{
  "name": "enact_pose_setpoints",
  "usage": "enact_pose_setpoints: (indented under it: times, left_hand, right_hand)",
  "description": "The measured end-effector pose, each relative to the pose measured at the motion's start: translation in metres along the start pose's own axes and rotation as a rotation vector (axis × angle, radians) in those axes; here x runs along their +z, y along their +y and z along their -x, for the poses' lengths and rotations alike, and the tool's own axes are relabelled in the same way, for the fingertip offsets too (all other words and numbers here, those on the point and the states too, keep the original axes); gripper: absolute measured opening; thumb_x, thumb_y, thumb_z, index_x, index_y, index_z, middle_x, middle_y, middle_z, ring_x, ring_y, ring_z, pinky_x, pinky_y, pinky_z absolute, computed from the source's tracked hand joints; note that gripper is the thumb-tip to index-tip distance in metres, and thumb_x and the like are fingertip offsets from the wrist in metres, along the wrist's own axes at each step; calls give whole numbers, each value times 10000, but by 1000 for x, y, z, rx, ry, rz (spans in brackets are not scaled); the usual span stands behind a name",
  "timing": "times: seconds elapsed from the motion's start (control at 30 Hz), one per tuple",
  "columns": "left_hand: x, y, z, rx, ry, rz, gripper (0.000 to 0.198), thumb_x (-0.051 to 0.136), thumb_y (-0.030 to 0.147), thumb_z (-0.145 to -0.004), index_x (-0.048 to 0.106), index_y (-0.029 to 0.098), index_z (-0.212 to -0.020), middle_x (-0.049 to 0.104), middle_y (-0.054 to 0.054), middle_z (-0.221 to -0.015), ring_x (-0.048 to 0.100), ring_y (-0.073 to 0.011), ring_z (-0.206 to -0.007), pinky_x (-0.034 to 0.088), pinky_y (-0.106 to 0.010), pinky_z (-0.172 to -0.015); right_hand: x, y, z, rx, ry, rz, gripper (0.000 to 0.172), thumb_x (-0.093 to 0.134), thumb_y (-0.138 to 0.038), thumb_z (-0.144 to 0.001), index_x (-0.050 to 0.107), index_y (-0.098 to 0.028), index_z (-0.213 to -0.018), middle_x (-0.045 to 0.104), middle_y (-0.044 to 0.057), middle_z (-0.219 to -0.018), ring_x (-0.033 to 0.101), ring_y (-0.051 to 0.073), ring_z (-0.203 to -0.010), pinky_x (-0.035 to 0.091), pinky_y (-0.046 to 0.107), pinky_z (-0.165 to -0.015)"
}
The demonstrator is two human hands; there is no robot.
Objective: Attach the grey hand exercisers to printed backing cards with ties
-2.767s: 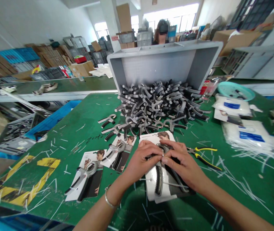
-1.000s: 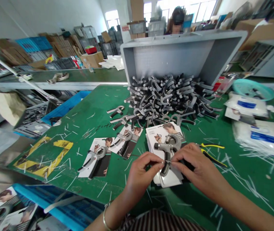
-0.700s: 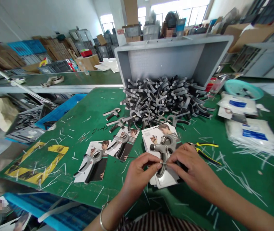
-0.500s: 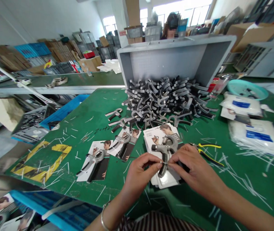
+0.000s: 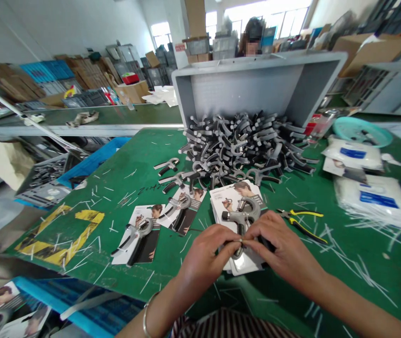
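A grey and black hand grip strengthener (image 5: pixel 250 209) lies on a stack of printed cards (image 5: pixel 220 193) in front of me. My left hand (image 5: pixel 205 253) and my right hand (image 5: pixel 278 241) meet over one of its handles. Their thumbs and forefingers are pinched on a thin white cable tie (image 5: pixel 241 241) at that handle; most of the tie is hidden by the fingers. To the left, two more grip strengtheners (image 5: pixel 146 227) (image 5: pixel 182 203) rest on single cards. Yellow-handled pliers (image 5: pixel 306 214) lie just beyond my right hand.
A grey crate (image 5: pixel 242 87) lies tipped with a large heap of grip strengtheners (image 5: pixel 235 145) spilling from it. White strips litter the green table (image 5: pixel 130 159). Bags with blue labels (image 5: pixel 376 197) and a turquoise basin (image 5: pixel 344 126) are at right. Behind the crate is another person.
My left hand has shifted slightly right, so the fingertips of both hands now meet at the handle. The grip strengthener and cards stay in place.
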State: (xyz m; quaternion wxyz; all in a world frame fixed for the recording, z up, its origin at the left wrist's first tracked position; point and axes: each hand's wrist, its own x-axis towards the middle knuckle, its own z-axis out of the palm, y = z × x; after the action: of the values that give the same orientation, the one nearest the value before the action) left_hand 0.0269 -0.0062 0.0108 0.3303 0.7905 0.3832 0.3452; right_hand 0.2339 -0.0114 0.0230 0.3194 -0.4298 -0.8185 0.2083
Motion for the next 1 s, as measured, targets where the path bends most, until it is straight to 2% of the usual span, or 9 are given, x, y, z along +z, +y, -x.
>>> enact_pose_setpoints:
  times: [0.17, 0.23, 0.43, 0.53, 0.63, 0.8, 0.87, 0.9, 1.0]
  left_hand:
    - [-12, 15, -4, 81, -151, -417, 210, 449, 182, -993, 642, 156, -917, 654, -64, -878, 555, -212, -838, 436, -373, -788]
    - [-16, 21, -6, 73, -187, -473, 205, 452, 181, -986, 627, 158, -882, 638, -62, -860, 534, -215, -821, 426, -378, -772]
    - [-10, 23, -4, 52, -54, -381, 230, 481, 179, -959, 567, 163, -747, 584, -46, -749, 504, -189, -759, 403, -350, -723]
    - [-8, 22, -5, 91, -95, -416, 219, 449, 165, -970, 589, 149, -803, 600, -64, -787, 510, -199, -782, 399, -365, -748]
    - [-13, 24, -9, 64, -174, -390, 207, 482, 177, -961, 589, 151, -786, 605, -63, -787, 518, -202, -782, 398, -358, -733]
    - [-18, 26, -9, 11, -79, -199, 230, 518, 193, -956, 561, 183, -731, 584, -19, -716, 522, -171, -732, 409, -325, -711]
    - [-11, 24, -3, 7, -79, -158, 133, 539, 187, -943, 577, 195, -816, 625, -28, -807, 562, -180, -813, 443, -339, -784]
    - [-6, 21, 1, -2, -78, -157, 18, 578, 187, -919, 586, 198, -907, 650, -51, -930, 580, -201, -918, 454, -364, -855]
    - [12, 4, 13, -44, 9, -220, 421, 686, 182, -832, 506, 195, -1213, 541, -140, -1330, 484, -285, -1254, 398, -480, -1056]
  right_hand:
    - [1, -3, -1, 45, -24, 37, 60, 644, -269, -926, 622, -218, -948, 664, 27, -877, 529, 236, -898, 398, 372, -795]
    - [2, -3, -3, 16, -44, 47, 52, 615, -269, -945, 630, -223, -965, 672, 24, -889, 533, 231, -888, 388, 386, -814]
    - [1, 2, -2, -34, -99, 27, 65, 588, -235, -955, 641, -229, -917, 665, 22, -896, 536, 222, -895, 378, 403, -842]
    - [3, 4, 0, -16, -73, -32, 27, 611, -248, -945, 627, -232, -960, 667, 22, -904, 535, 217, -895, 386, 399, -839]
    - [5, 5, 0, -40, -52, -39, 59, 579, -247, -962, 624, -225, -930, 661, 22, -872, 529, 210, -872, 383, 401, -845]
    - [2, 8, 3, -47, -77, -58, 48, 610, -224, -936, 622, -222, -890, 659, 22, -935, 523, 213, -933, 377, 395, -864]
    - [1, 9, 4, -32, -65, -88, 44, 614, -237, -936, 612, -220, -895, 658, 23, -949, 522, 210, -940, 380, 390, -863]
    - [2, 9, 5, -29, -50, -101, 50, 606, -241, -943, 605, -220, -898, 657, 22, -941, 524, 206, -932, 381, 390, -865]
    - [8, 9, 4, -59, -15, -157, 67, 572, -225, -962, 590, -215, -898, 669, 17, -949, 545, 190, -936, 386, 397, -898]
